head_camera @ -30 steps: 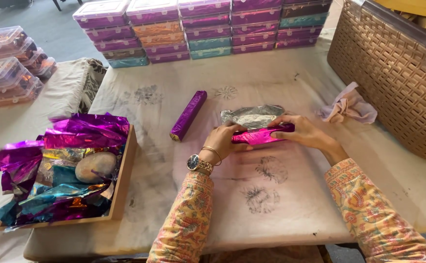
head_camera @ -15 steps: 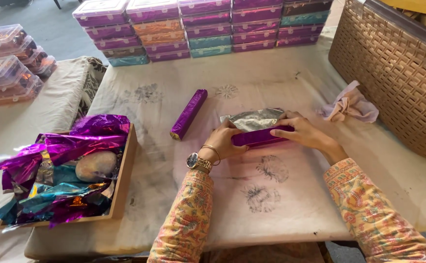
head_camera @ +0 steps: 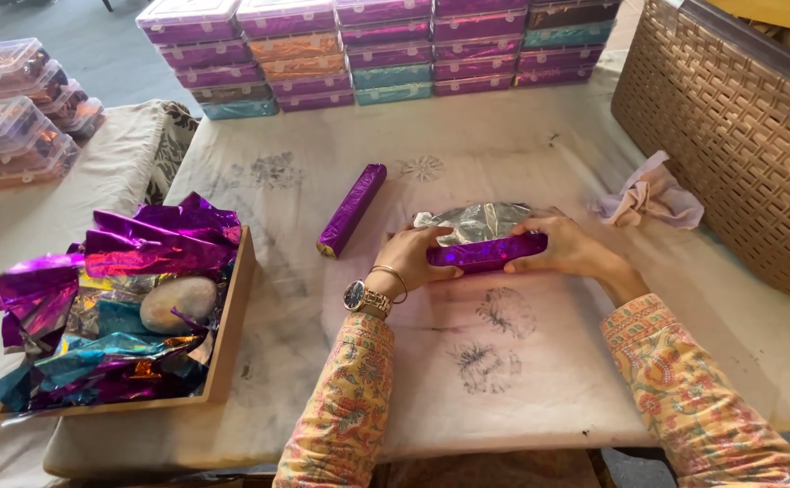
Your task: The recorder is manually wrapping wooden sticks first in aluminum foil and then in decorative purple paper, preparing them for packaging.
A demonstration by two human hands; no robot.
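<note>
A long bar half wrapped in shiny purple foil lies across the cloth-covered table. My left hand grips its left end, with a watch and bangle at the wrist. My right hand presses on its right end. The silver underside of the foil sheet sticks out behind the bar, away from me. A finished purple-wrapped bar lies at an angle just to the left, apart from my hands.
A wooden tray at the left holds loose purple, teal and gold foil sheets weighted by a stone. Stacked clear-lidded boxes line the far edge, more at far left. A woven brown basket and a pink cloth are at the right.
The bar has rolled slightly towards me, with more purple foil drawn around it. The loose foil sheets in the tray have shifted and fluttered.
</note>
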